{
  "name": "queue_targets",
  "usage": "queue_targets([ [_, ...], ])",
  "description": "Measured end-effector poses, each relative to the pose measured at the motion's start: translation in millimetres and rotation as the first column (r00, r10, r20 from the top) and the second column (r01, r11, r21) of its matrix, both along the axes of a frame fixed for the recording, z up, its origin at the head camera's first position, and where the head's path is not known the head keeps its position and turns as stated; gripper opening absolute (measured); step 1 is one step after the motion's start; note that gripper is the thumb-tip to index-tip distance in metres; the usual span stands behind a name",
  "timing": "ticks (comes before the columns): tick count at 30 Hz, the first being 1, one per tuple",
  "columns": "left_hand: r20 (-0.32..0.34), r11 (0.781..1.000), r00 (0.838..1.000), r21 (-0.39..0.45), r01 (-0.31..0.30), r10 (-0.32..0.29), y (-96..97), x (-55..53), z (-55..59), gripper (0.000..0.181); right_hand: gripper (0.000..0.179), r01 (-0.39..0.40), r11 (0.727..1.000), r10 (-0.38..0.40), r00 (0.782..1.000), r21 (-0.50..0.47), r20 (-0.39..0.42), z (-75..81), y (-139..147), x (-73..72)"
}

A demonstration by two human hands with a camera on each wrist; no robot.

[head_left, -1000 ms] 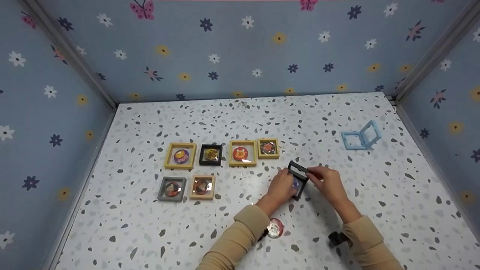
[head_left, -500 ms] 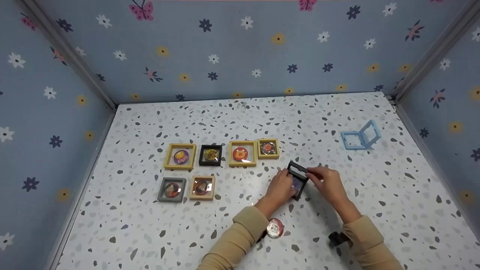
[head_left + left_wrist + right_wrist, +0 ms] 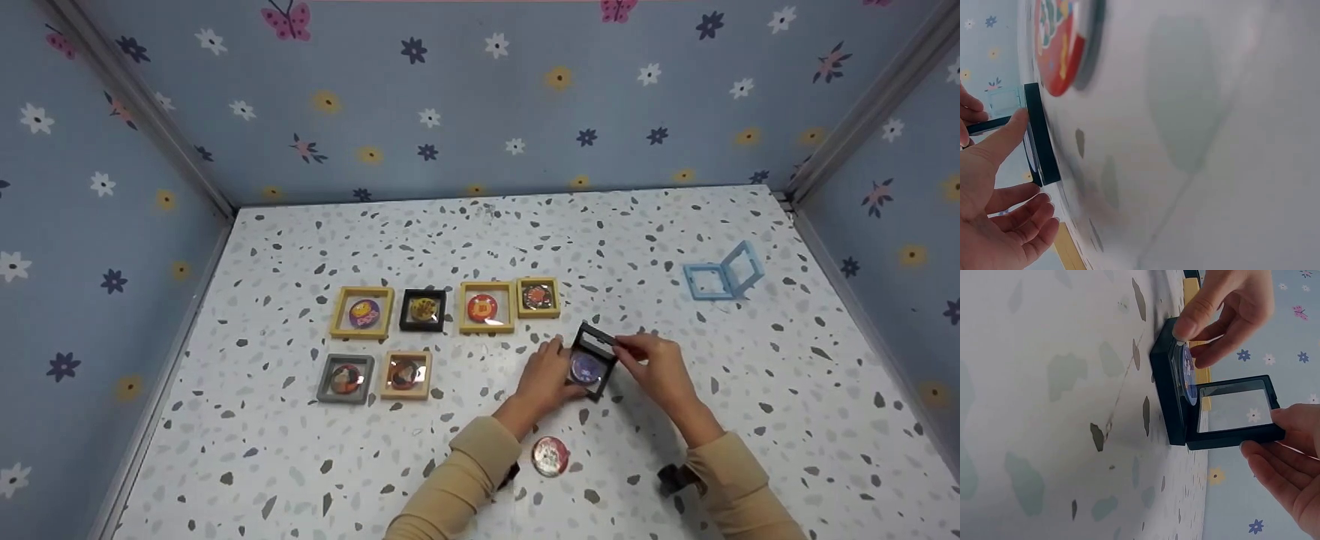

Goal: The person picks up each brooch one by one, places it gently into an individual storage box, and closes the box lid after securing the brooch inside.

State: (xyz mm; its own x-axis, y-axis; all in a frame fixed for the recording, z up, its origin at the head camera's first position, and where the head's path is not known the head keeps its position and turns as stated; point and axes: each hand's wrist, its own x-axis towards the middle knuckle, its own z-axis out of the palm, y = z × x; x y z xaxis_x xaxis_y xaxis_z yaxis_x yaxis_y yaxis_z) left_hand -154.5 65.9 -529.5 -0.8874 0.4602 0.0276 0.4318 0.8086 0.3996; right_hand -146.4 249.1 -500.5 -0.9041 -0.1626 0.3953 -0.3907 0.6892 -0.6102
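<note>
A small black display case point(image 3: 592, 382) lies on the table, hinged open with its clear-windowed lid point(image 3: 1235, 408) raised. Inside its base sits a round purple-blue badge point(image 3: 587, 368). My left hand point(image 3: 544, 376) spans the base from the left, thumb at the near edge point(image 3: 1044, 140) and fingers at the opposite side. Between thumb and fingers, my right hand point(image 3: 660, 367) pinches the free edge of the lid and holds it up. Nearer to me, a round red and white badge point(image 3: 550, 456) lies by my left forearm.
Left of the hands are several closed display cases with badges: yellow point(image 3: 361, 334), black point(image 3: 422, 326), another yellow point(image 3: 487, 328), small yellow point(image 3: 538, 313), grey point(image 3: 324, 379) and beige point(image 3: 406, 394). An opened light blue case point(image 3: 709, 295) stands at back right. Flowered walls point(image 3: 480, 97) enclose the table.
My left hand has drawn back a little to the left, and the purple badge in the case now shows fully. The right hand keeps holding the lid in the same place.
</note>
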Motion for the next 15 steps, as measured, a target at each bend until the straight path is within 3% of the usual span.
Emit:
queue_targets([
  [6,0.014,1.000,1.000,-0.013,-0.009,0.010,-4.9,-0.5,-0.9,0.061,0.015,0.013,1.000,-0.013,1.000,0.009,0.027,1.6,0.2,0.9],
  [15,0.041,0.999,0.999,0.038,-0.038,0.036,-7.0,-0.8,-3.8,0.043,0.014,0.000,1.000,0.000,1.000,0.021,0.007,1.8,0.6,2.2],
])
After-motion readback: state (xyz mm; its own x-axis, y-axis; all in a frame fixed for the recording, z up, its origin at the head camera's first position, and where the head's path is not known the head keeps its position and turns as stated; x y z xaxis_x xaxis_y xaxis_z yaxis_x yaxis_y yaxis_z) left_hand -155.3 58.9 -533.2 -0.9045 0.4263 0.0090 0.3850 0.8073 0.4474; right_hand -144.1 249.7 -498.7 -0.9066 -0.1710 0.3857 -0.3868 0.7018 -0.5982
